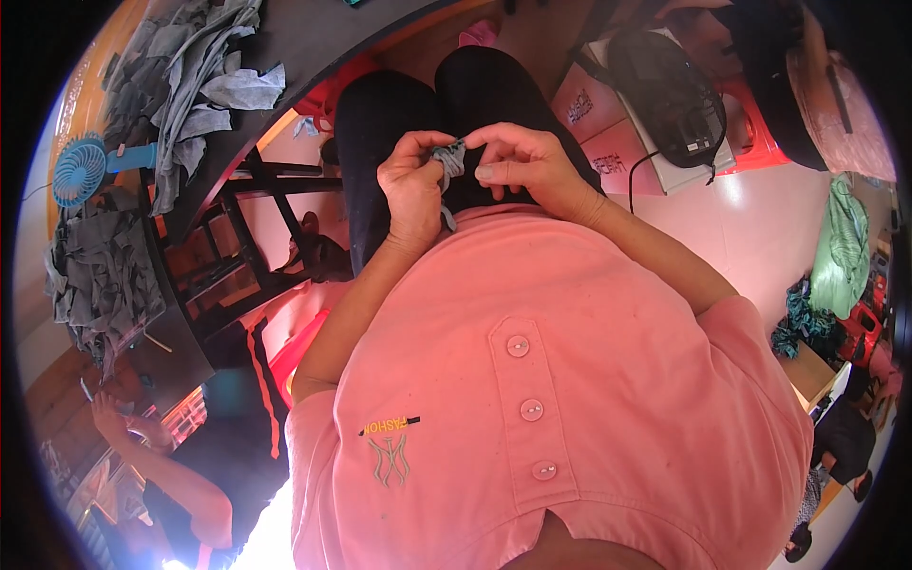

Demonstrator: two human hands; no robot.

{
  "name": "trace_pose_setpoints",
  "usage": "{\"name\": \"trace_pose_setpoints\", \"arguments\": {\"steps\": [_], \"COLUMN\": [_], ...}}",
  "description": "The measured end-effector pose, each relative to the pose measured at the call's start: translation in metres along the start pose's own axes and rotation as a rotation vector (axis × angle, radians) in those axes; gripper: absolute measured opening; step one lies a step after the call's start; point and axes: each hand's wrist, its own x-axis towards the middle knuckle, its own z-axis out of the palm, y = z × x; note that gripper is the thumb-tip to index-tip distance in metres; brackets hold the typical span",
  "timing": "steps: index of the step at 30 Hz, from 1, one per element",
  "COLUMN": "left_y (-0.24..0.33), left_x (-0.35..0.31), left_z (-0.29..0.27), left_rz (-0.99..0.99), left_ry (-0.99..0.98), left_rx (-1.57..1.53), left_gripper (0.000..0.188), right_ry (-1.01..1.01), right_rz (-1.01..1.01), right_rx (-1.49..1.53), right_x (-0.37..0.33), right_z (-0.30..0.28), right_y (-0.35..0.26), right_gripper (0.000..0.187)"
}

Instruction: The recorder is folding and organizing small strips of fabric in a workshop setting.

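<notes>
Above my dark-trousered lap, my left hand is closed on a small bunched strip of grey-blue cloth. The cloth sticks up past the thumb, and its lower end hangs beside my wrist. Part of it is hidden inside the fingers. My right hand is just to the right, its index fingertip at the cloth's upper edge. That hand's thumb and index finger stand apart with nothing between them; its other fingers are curled.
On the dark table at the left lie grey cloth pieces and a blue fan. A black backpack rests on boxes at the right. Green cloth is farther right. Other people sit at both sides, one person's arm at lower left.
</notes>
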Motion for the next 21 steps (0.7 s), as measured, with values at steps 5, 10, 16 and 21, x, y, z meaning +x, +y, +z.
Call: {"name": "trace_pose_setpoints", "arguments": {"steps": [5, 10, 16, 21], "left_y": [0.001, 0.000, 0.002, 0.001], "left_x": [0.001, 0.003, 0.006, 0.008], "left_z": [-0.001, -0.001, 0.003, 0.001], "left_rz": [0.062, 0.200, 0.354, 0.365], "left_ry": [0.008, 0.013, -0.006, -0.055], "left_rx": [0.050, 0.132, 0.198, 0.167], "left_gripper": [0.026, 0.030, 0.037, 0.041], "right_ry": [-0.027, 0.041, -0.058, -0.136], "right_rz": [0.032, 0.204, 0.342, 0.439], "right_rx": [-0.028, 0.167, 0.491, 0.534], "right_x": [0.002, 0.018, 0.046, 0.058], "right_z": [-0.002, -0.002, -0.014, -0.019], "right_y": [-0.004, -0.004, 0.010, 0.009], "right_gripper": [0.030, 0.018, 0.005, 0.008]}}
